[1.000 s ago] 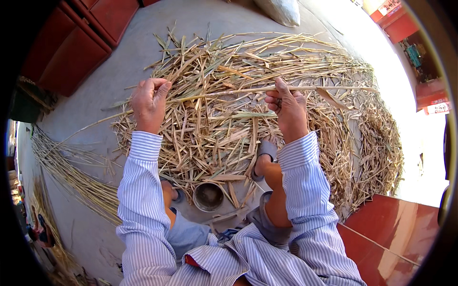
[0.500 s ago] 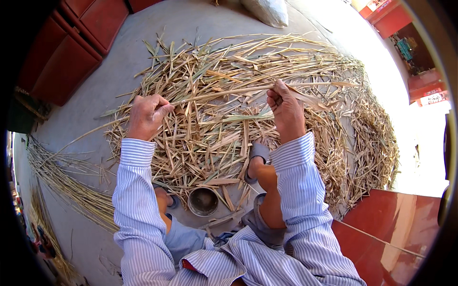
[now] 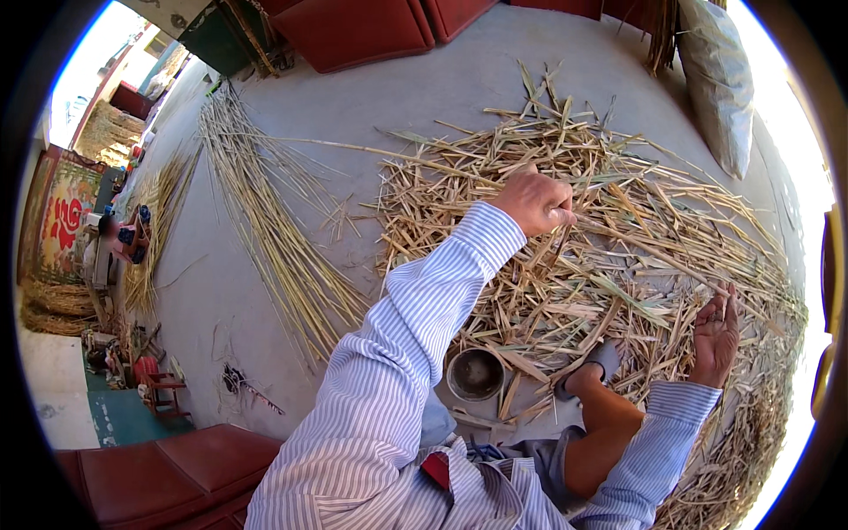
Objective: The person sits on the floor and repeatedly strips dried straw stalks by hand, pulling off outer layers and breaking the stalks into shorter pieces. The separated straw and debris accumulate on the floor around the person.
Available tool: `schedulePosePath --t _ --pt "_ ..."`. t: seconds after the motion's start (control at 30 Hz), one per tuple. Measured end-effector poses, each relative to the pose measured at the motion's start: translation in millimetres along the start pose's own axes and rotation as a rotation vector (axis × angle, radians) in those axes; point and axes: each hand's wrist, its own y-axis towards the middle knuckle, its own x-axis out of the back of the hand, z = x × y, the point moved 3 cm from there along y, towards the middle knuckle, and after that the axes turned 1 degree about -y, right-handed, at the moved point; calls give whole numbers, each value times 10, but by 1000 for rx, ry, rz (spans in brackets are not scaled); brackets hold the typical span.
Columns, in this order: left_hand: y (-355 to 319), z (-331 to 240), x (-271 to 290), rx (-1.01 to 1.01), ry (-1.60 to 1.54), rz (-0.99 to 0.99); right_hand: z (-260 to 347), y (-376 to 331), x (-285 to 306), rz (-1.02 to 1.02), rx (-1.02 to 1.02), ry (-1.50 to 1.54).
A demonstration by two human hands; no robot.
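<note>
My left hand (image 3: 534, 201) is closed in a fist around a long, thin dry stalk (image 3: 424, 163), held above the litter. One end of the stalk stretches away to the left, toward a bundle of stalks (image 3: 256, 203). Its other part runs down to the right, near the fingertips of my right hand (image 3: 715, 340). That hand has its fingers stretched apart, palm partly turned up; a firm hold on anything does not show. Beneath both hands spreads a wide heap of dry husks and leaf strips (image 3: 530, 291).
A round metal bowl (image 3: 475, 374) stands on the floor by my feet. Red padded seats (image 3: 353, 35) line the far side, another (image 3: 177, 468) stands lower left. A pale sack (image 3: 715, 88) leans at the far right. A person (image 3: 131, 238) is far off at left.
The view has swung to the left, bringing the stalk bundle and a person into sight. My right hand has opened from its pinch; the left keeps hold of the stalk.
</note>
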Motion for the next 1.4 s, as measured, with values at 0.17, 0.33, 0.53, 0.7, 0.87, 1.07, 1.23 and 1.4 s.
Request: schedulePosePath --t 0.17,0.33,0.53,0.7,0.87,1.07,1.23,1.4 --pt "38 -274 237 -181 116 -241 -5 206 291 -108 -15 -162" --pt "13 -1086 528 -505 389 -618 237 198 625 -141 8 -51" --pt "52 -1273 326 -595 387 -639 359 65 964 -195 -38 -4" --pt "9 -1538 224 -644 353 -661 509 -4 1340 -145 -7 -10" --pt "75 -1189 130 -483 445 -469 370 -66 1005 -233 2 -99" --pt "-50 -549 409 -292 385 -290 -334 -3 -342 31 -74 -198" --pt "-153 -641 169 -332 283 -338 -1184 -248 -1369 25 -118 -209" --pt "-195 -388 29 -347 218 -395 -1491 -302 -1578 23 -103 -204"
